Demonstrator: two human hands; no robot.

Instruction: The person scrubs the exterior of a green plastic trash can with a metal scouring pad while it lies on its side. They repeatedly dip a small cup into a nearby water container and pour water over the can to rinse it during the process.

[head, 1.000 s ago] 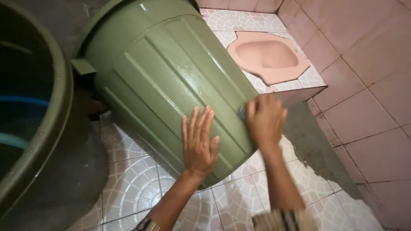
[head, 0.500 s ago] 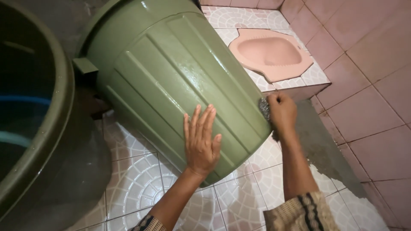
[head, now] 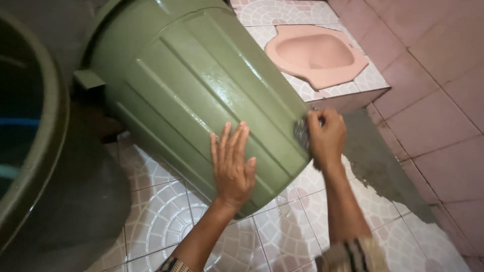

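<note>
Now, from the head camera, the green bin (head: pixel 191 85) lies tilted over the tiled floor (head: pixel 161 216). The left hand (head: pixel 233 168) rests flat and open on its ribbed side. The right hand (head: pixel 326 137) is closed around a metal scrubber (head: pixel 301 132), pressed to the bin's lower edge, beside the pink squat toilet (head: pixel 317 55).

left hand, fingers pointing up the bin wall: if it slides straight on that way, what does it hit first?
Nothing soon. The left hand lies flat on the tilted green ribbed bin, fingers pointing up-frame along its wet side. That line stays on bare bin wall as far as shown; the right hand with the metal scourer sits off to the side.
</note>
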